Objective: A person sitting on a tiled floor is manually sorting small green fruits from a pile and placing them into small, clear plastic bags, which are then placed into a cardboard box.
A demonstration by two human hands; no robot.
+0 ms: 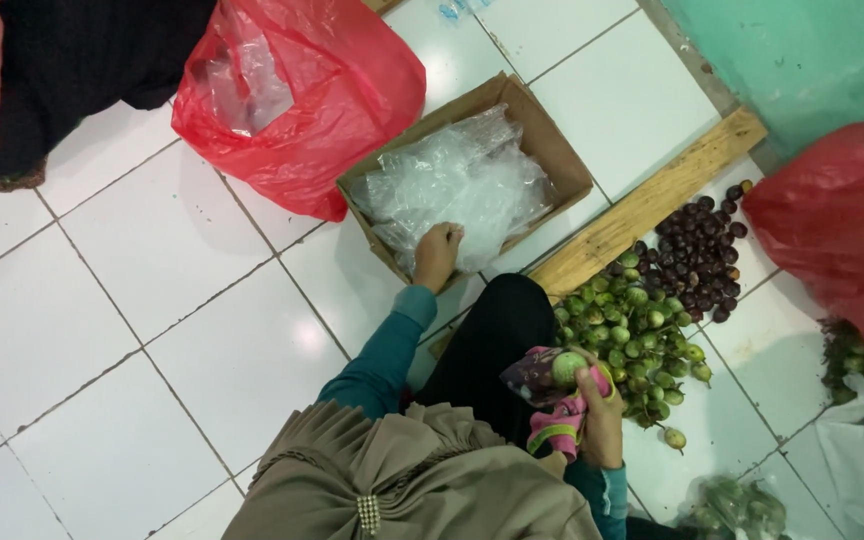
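Your right hand [602, 415] is nearest, its grip closed around a small bag [537, 378] with a round green fruit [568, 368] at its mouth, just beside the pile of green fruits [632, 340] on the floor. Your left hand [437, 255] reaches into the cardboard box [552, 140], fingers curled on the clear plastic bags [462, 185] that fill it. Behind the box lies a red plastic bag [322, 90]. Dark purple fruits [702, 250] lie near the green ones.

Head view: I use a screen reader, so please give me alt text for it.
A seated person's left hand reaches into a brown cardboard box of clear plastic bags, while the right hand holds a round green fruit in a small bag. Heaps of green fruits and dark purple fruits lie on the white tiled floor.
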